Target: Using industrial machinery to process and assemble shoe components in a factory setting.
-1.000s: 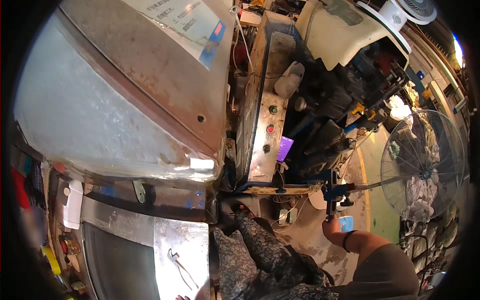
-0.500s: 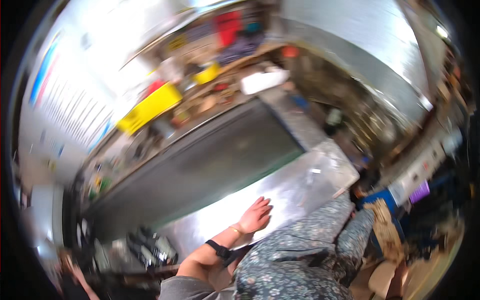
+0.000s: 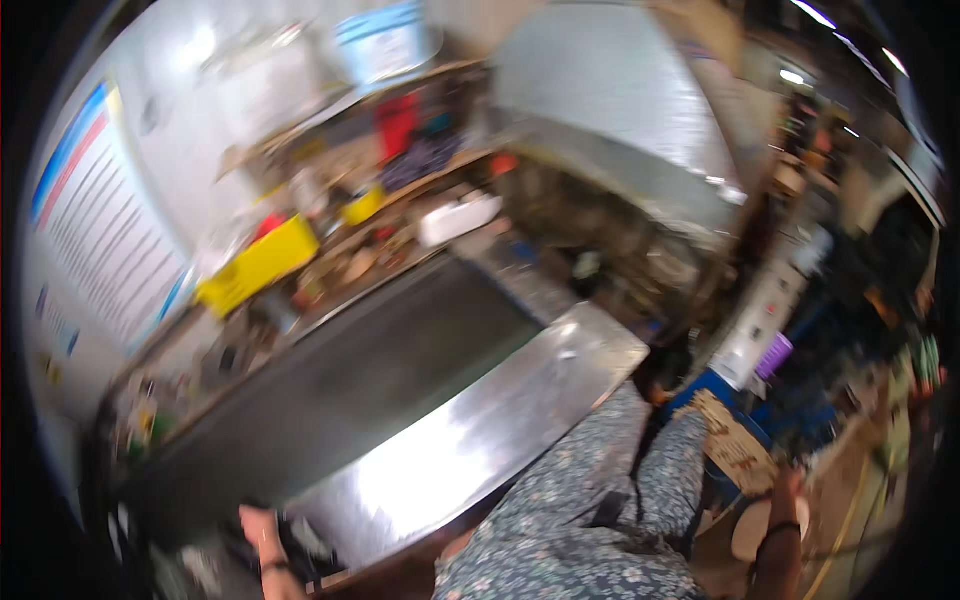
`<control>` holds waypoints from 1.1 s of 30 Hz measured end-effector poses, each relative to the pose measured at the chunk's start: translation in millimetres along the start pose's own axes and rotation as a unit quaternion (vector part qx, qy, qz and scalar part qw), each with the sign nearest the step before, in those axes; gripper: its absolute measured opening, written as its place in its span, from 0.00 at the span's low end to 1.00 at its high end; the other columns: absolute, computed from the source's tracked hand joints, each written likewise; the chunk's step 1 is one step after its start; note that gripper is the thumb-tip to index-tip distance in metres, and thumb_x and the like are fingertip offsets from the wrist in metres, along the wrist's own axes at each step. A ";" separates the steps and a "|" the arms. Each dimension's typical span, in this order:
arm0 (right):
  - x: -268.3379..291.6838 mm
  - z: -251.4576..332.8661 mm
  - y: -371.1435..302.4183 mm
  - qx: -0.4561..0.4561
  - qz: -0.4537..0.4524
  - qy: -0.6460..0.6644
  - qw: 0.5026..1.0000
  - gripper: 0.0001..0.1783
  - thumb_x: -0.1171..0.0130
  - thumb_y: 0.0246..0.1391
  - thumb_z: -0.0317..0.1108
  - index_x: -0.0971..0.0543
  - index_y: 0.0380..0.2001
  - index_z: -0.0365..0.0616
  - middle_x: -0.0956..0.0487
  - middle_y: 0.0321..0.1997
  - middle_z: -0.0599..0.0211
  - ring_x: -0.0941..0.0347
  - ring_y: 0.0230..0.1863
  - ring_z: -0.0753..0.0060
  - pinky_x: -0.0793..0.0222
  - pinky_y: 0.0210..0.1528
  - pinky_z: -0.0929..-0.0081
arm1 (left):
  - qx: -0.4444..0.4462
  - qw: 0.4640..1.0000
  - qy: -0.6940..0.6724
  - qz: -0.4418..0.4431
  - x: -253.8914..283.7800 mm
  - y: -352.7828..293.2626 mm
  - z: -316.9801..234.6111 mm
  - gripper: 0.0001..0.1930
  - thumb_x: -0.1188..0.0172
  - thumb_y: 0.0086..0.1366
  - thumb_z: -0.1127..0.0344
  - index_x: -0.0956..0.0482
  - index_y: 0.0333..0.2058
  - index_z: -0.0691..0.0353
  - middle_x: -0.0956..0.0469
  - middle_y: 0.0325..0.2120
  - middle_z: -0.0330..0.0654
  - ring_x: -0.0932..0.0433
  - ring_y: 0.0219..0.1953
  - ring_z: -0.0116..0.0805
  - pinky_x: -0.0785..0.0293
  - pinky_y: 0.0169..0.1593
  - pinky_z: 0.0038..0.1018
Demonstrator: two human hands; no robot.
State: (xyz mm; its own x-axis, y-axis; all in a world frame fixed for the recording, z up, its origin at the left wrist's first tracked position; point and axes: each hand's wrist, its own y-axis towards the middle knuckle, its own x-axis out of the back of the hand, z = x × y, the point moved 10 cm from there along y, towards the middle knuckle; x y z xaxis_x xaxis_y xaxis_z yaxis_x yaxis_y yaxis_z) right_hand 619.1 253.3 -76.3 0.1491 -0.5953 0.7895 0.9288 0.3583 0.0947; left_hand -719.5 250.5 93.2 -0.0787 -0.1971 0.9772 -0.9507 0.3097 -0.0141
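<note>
My left hand [image 3: 258, 524] is at the lower left, beside a cluster of dark and silvery pieces [image 3: 308, 545] at the near end of a shiny metal plate [image 3: 440, 450]. Its fingers are blurred against the dark pieces, so I cannot tell whether it grips one. Beyond the plate runs a wide dark grey surface [image 3: 340, 370]. Low on the right hangs my right hand [image 3: 788, 484], close to brown cardboard [image 3: 730, 440] in a blue crate [image 3: 712, 384]. Blur hides its fingers, and nothing held can be made out.
A yellow bin [image 3: 258, 268] and a white tray [image 3: 460, 219] stand among clutter along the back ledge. A grey metal hood [image 3: 610, 90] rises at the back right. A purple container [image 3: 774, 355] lies by a long white box [image 3: 755, 320]. My patterned apron [image 3: 560, 540] covers my lap.
My left hand has left the shiny metal plate and moved left to the dark and silvery pieces. The view has shifted, and more of my right forearm and hand now shows.
</note>
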 end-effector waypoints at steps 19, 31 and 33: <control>99.7 209.0 -243.9 0.310 -0.214 0.026 0.926 0.33 0.41 0.39 0.26 0.31 0.55 0.37 0.33 0.59 0.42 0.37 0.59 0.40 0.47 0.59 0.41 | -0.402 0.798 -0.277 0.352 -81.3 -289.7 -216.8 0.35 0.37 0.58 0.67 0.39 0.60 0.77 0.29 0.55 0.60 0.30 0.58 0.51 0.34 0.59 0.39; 53.0 506.9 -321.5 0.481 0.182 0.387 0.765 0.23 0.41 0.60 0.41 0.27 0.54 0.41 0.20 0.47 0.52 0.21 0.43 0.48 0.25 0.45 0.63 | -0.553 0.573 -0.036 0.604 -3.5 -553.5 -393.0 0.40 0.34 0.58 0.69 0.44 0.65 0.71 0.33 0.57 0.55 0.32 0.56 0.42 0.36 0.60 0.34; 47.8 497.1 -323.6 0.471 0.187 0.356 0.786 0.22 0.41 0.59 0.41 0.26 0.53 0.44 0.19 0.46 0.57 0.19 0.39 0.53 0.23 0.40 0.65 | -0.632 0.478 -0.121 0.598 -6.7 -591.1 -432.4 0.32 0.43 0.67 0.57 0.39 0.62 0.70 0.28 0.54 0.51 0.30 0.57 0.43 0.33 0.57 0.31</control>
State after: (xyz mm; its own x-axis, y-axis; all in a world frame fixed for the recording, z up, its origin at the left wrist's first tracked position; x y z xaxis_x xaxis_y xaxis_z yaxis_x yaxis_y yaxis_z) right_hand 157.1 466.5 232.3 0.8144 -0.4537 0.3618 0.1628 0.7771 0.6080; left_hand -27.4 470.9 186.6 -0.5176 0.7690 0.3752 0.7452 0.6206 -0.2440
